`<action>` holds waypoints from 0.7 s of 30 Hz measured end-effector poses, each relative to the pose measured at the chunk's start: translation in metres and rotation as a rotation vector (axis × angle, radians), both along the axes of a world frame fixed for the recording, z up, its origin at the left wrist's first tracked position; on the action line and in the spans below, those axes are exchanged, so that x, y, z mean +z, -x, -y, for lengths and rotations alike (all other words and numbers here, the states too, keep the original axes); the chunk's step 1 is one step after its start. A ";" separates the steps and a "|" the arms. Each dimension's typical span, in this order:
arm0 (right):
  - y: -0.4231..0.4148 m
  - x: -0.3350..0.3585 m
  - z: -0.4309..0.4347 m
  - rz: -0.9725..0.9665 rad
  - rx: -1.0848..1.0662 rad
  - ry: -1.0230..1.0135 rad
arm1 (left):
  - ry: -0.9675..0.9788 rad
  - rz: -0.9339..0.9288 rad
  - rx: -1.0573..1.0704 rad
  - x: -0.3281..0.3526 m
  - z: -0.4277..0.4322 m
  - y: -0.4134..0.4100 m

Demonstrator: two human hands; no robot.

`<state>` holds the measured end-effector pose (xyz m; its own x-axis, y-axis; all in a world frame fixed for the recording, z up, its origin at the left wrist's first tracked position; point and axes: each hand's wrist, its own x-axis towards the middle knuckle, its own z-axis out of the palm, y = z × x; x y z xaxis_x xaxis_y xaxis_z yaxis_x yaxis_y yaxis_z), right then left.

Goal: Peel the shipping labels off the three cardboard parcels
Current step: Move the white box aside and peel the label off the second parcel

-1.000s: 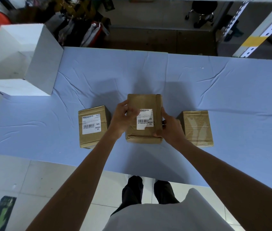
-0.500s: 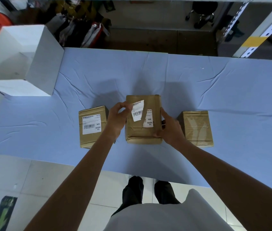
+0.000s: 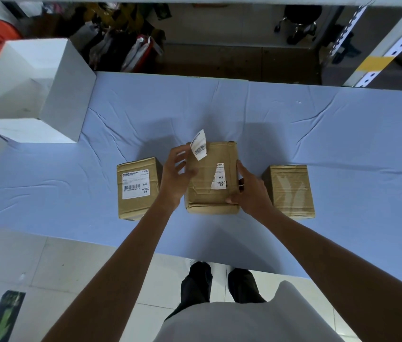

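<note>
Your left hand (image 3: 177, 174) pinches the torn label piece (image 3: 199, 143) by its lower end, the other fingers spread loose; the piece is white, barcoded and curled, lifted above the far left corner of the middle parcel (image 3: 205, 196); your right hand (image 3: 249, 191) grips that parcel's right side; a label remnant (image 3: 219, 177) printed MX MXRC 03 sticks to its brown taped top; the left parcel (image 3: 133, 208) bears a whole label (image 3: 136, 183); the right parcel (image 3: 290, 191) shows only tape; all three stand in a row on the blue cloth (image 3: 318, 134).
</note>
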<state>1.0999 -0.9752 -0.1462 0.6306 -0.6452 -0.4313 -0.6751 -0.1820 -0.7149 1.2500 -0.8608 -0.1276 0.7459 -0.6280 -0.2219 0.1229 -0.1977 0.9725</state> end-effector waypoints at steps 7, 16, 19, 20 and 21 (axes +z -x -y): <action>0.001 0.000 -0.001 0.017 -0.005 -0.010 | -0.165 0.212 -0.179 -0.004 -0.006 0.010; 0.001 0.002 -0.001 0.035 0.005 -0.024 | -0.140 0.226 -0.156 -0.008 -0.005 0.019; 0.000 0.002 -0.002 0.039 -0.007 -0.036 | -0.086 0.137 0.067 -0.006 -0.001 0.012; 0.000 0.001 -0.002 0.038 -0.005 -0.042 | -0.056 0.093 0.132 -0.006 0.000 0.008; 0.000 0.001 -0.002 0.035 0.001 -0.046 | -0.019 0.047 0.186 -0.006 0.000 0.003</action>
<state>1.0999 -0.9732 -0.1455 0.6464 -0.6246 -0.4381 -0.6495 -0.1491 -0.7456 1.2465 -0.8606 -0.1341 0.8587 -0.4742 -0.1945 0.1136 -0.1941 0.9744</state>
